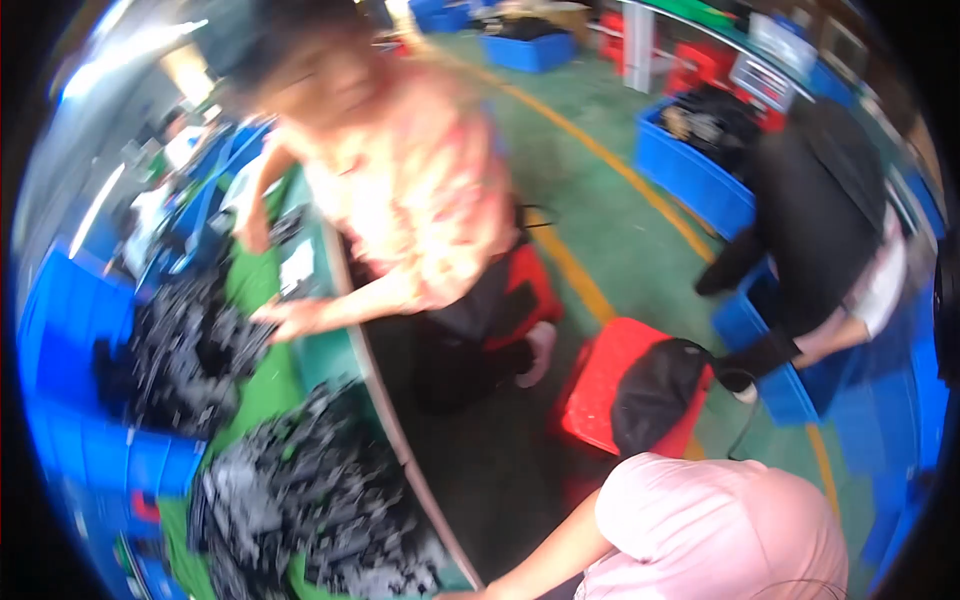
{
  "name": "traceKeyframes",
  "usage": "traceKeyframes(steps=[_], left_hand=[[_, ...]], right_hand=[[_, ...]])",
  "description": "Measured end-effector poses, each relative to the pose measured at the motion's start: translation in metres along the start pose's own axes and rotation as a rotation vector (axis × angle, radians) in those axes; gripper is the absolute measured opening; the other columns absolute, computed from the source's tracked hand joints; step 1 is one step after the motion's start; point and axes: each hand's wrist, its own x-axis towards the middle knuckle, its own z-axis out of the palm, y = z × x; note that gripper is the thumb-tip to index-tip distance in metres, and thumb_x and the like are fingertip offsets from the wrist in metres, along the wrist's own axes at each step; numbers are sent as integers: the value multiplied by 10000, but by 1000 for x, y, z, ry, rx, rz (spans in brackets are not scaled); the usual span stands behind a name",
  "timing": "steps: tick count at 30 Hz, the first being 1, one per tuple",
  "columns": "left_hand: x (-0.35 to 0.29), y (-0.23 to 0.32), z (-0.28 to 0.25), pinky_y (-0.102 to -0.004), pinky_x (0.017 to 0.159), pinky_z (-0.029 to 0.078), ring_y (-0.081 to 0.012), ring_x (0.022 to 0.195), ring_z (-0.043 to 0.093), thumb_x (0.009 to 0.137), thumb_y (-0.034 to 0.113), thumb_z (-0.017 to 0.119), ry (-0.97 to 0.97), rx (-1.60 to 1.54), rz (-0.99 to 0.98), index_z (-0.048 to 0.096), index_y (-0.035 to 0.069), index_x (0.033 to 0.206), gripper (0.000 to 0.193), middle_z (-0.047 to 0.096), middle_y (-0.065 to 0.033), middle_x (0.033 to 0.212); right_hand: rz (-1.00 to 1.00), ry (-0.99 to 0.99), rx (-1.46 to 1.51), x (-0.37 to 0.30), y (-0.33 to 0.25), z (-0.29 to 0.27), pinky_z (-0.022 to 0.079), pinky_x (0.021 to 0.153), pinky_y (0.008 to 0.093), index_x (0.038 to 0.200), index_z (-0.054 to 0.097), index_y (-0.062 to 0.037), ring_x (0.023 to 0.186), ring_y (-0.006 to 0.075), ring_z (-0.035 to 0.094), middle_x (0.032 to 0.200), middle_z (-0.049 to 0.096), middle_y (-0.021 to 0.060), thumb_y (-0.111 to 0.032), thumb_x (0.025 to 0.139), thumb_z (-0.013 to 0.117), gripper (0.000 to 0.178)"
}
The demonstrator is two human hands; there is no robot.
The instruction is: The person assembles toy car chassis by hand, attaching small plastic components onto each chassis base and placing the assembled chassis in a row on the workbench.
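My right arm in a pink sleeve reaches from the lower right to the near table edge. Only a sliver of my right hand shows at the bottom rim, its fingers cut off, so its grip stays hidden. My left hand is out of the picture. Nearest to my right hand lies a heap of black and grey pieces, too blurred to name, on the green-covered table. Farther along, a person in a floral shirt has one hand at another black pile.
Blue bins line the table's far side. On the floor stands a red stool with a black cloth item on it. A person in black bends over a blue bin. Another blue bin holds dark pieces.
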Motion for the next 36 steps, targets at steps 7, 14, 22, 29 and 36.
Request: traceKeyframes(steps=[7, 14, 22, 29, 36], left_hand=[[-132, 20, -85, -322, 599, 411, -214, 689, 492, 785, 190, 471, 293, -265, 409, 510, -1, 994, 286, 551, -129, 871], [-305, -43, -97, -325, 592, 411, -215, 679, 492, 783, 192, 469, 633, -529, 935, 518, -1, 983, 282, 556, -131, 860], [-304, -84, -119, -287, 724, 452, -221, 847, 536, 700, 125, 510, 897, -442, 979, 488, 17, 1033, 351, 545, -101, 941], [-306, -123, -131, -274, 731, 459, -149, 829, 562, 750, 64, 548, 917, -434, 768, 553, 24, 929, 184, 577, -49, 908], [-324, -115, -150, -269, 859, 362, -131, 945, 479, 768, 164, 582, 619, 64, 501, 517, -3, 1043, 328, 525, -43, 1034]], right_hand=[[-163, 43, -109, 0, 0, 3, 457, 552, 336, 864, 483, -102, 646, 251, 542, 770, 460, 68, -137, 782, 468, 90], [9, 157, 27, -8, -8, 1, 446, 584, 248, 784, 595, -29, 620, 129, 557, 708, 584, 78, -85, 726, 590, 80], [60, 169, 37, -1, -3, -6, 393, 521, 232, 769, 535, -4, 569, 87, 475, 626, 503, 40, 18, 704, 504, 75], [13, 180, 48, -3, 31, -18, 370, 491, 202, 795, 482, -2, 516, 68, 439, 597, 456, 18, 42, 755, 440, 73], [5, 81, 78, 3, 26, -11, 339, 504, 182, 779, 437, -22, 554, 56, 405, 647, 417, 1, 40, 789, 421, 65]])
